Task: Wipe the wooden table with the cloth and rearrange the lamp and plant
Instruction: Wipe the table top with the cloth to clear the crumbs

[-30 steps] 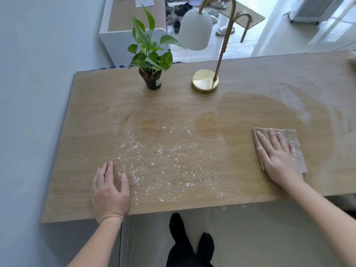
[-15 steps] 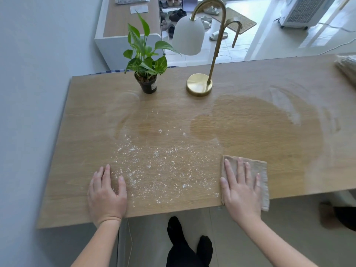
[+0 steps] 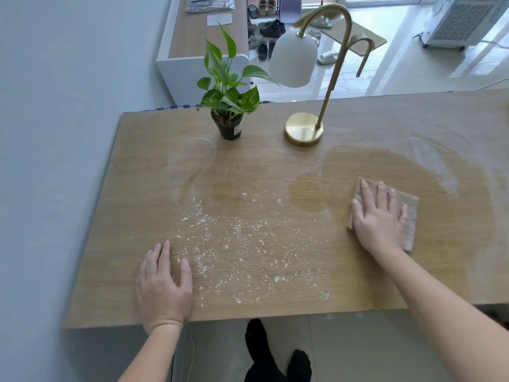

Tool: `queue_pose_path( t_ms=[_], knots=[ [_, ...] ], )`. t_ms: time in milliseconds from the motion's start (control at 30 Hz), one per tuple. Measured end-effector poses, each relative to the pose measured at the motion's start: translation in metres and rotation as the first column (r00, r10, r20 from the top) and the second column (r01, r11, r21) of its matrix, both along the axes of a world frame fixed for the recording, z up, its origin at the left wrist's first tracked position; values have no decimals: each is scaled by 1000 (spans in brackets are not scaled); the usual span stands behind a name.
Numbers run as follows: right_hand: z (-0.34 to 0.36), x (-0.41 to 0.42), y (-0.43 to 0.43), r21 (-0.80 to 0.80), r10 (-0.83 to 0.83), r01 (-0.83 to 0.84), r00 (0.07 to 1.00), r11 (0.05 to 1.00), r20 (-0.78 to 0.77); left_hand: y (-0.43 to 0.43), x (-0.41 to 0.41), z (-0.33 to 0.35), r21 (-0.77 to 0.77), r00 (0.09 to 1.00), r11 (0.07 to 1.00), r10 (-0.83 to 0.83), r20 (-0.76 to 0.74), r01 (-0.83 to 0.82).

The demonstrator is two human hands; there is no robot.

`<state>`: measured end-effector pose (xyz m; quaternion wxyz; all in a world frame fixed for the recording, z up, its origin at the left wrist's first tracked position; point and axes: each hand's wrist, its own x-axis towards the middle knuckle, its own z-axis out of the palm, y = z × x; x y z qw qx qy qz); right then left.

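The wooden table (image 3: pixel 137 188) fills the view, with white powder (image 3: pixel 242 244) scattered over its near middle and darker wiped patches to the right. My right hand (image 3: pixel 377 216) presses flat on a folded beige cloth (image 3: pixel 410 213) at the right of the powder. Near the front edge, left of the powder, my left hand (image 3: pixel 162 285) lies flat on the wood and holds nothing. A small green plant (image 3: pixel 228 97) in a black pot stands at the back. To its right is a brass lamp (image 3: pixel 303 129) with a white shade.
A grey wall runs along the table's left side. Beyond the far edge are a white bench, shoes on the floor and a white appliance at the top right. My dark-socked feet show under the front edge.
My right hand has slid the cloth from the front edge back away from me and to the right. The left hand, plant and lamp have stayed where they were.
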<state>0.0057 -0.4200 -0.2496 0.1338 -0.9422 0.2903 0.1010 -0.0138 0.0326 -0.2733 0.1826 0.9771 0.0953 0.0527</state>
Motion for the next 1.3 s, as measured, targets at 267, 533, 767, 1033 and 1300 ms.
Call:
queue_pose_path(
  t_ms=[267, 533, 767, 1033, 1300],
  knots=[
    [6, -32, 54, 10, 459, -459, 888, 888, 11, 0, -1, -1, 14, 1000, 1000, -2, -11, 2],
    [6, 33, 23, 26, 72, -73, 996, 997, 46, 1, 0, 0, 41, 1000, 999, -5, -16, 6],
    [7, 32, 42, 29, 453, -455, 890, 890, 41, 0, 1, 1, 43, 1000, 999, -6, -16, 7],
    [12, 87, 18, 50, 38, -39, 999, 998, 30, 2, 1, 0, 57, 1000, 998, -2, -28, 4],
    [9, 85, 65, 73, 482, -486, 874, 871, 63, 1, 0, 1, 47, 1000, 999, 2, -30, 0]
  ],
)
